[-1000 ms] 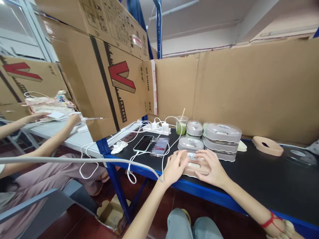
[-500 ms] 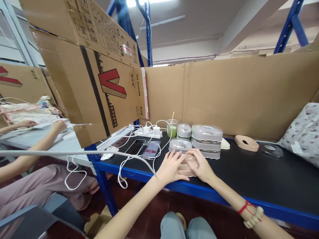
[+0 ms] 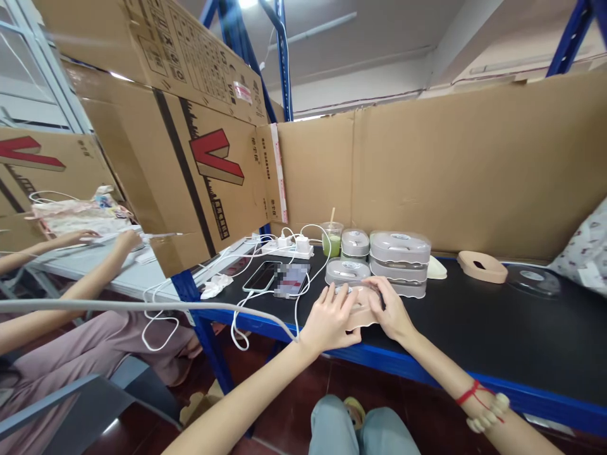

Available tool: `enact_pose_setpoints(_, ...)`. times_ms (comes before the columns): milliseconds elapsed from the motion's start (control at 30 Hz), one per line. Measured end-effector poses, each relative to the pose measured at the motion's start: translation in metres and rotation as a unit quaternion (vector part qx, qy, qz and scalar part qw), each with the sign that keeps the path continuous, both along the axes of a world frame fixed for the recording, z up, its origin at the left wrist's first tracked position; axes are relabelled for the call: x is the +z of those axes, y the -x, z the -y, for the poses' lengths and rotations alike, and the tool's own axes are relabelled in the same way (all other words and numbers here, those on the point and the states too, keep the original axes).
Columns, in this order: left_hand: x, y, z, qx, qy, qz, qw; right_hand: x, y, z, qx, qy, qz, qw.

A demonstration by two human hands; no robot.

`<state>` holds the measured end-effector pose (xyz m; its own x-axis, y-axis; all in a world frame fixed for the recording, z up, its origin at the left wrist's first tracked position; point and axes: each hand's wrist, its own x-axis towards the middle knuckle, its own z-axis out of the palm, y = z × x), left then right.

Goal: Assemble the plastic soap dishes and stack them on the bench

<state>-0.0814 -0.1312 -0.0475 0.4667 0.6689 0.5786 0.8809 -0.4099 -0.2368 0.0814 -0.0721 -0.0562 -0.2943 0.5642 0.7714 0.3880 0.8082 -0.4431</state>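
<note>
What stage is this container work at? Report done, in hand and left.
Done, apparently: several lidded grey-beige plastic containers sit stacked by the cardboard wall. In hand: the left hand and right hand press on another beige container at the black table's front edge. Left, apparently: a loose beige oval frame and a clear lid lie apart on the right.
</note>
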Motion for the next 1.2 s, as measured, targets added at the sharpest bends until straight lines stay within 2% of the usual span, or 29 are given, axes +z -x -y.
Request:
enact_pose_setpoints(100,-0.007,0.003,-0.002,-0.027,-0.042,-0.016,0.999,0.000,-0.001,0.001,0.008,0.013,0.007,1.000)
enact_pose_setpoints(167,-0.006,0.004,-0.001,-0.014,-0.038,-0.021,0.999,0.001,-0.001,0.002,0.007,0.028,0.032,0.999)
enact_pose_setpoints(333,0.002,0.004,0.007,0.053,0.006,-0.028,0.998,0.002,0.001,0.003,0.009,0.060,0.119,0.991)
enact_pose_setpoints(567,0.013,0.001,0.013,0.072,0.081,-0.050,0.993,0.004,0.002,0.008,0.005,0.045,0.132,0.990)
enact_pose_setpoints(733,0.006,0.007,0.014,0.046,0.064,0.009,0.997,0.004,-0.002,0.002,0.030,0.056,0.019,0.998)
enact_pose_setpoints(900,-0.004,0.010,0.015,0.055,-0.056,0.091,0.993,0.001,-0.004,-0.007,0.009,0.086,-0.136,0.987)
enact_pose_setpoints(1000,-0.001,0.008,0.011,0.069,-0.088,0.155,0.982,0.001,-0.004,-0.007,0.008,0.092,-0.157,0.983)
enact_pose_setpoints(1200,0.015,0.004,-0.014,0.076,-0.047,0.229,0.969,0.002,-0.003,-0.002,0.005,0.096,-0.164,0.982)
